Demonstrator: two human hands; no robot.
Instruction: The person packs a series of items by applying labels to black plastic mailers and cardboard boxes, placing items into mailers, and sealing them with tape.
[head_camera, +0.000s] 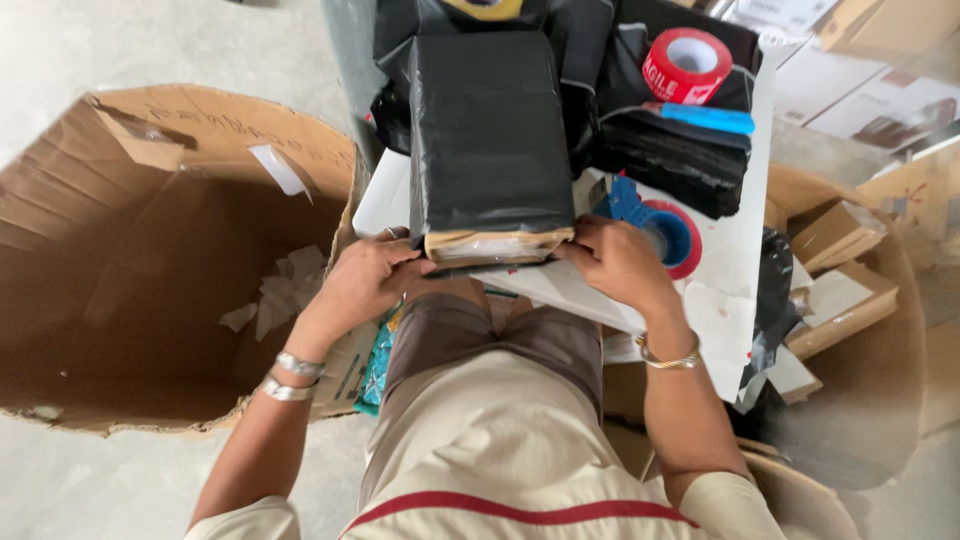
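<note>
Both hands work the near end of one parcel: left hand (365, 280) pinches the left corner of the open end, right hand (615, 262) grips the right corner, fingers of each closed on the edge. Item held: black plastic-wrapped parcel (488, 130), rectangular, lying flat at the middle of the white worktop (725, 270), its long side running away from the person; a brown cardboard end (497, 243) shows at the near edge where the black film stops. Behind the right hand, touching it or nearly so: blue tape dispenser with a red-rimmed roll (665, 232). At the far right of the worktop: red and white tape roll (686, 63) resting on folded black bags (670, 150), with a blue-handled tool (708, 117) just below it. Far edge: further black wrapping, partly under the parcel. On the floor to the left: large open cardboard box (160, 260) holding scraps of white paper (285, 285). To the right: round container of small cardboard boxes (835, 270). Handling note, as a judgement: the fold at the near end looks best kept taut and even from both corners, film drawn flat over the cardboard before any tape goes on, with the parcel kept square on the worktop so it does not slide toward the lap.
</note>
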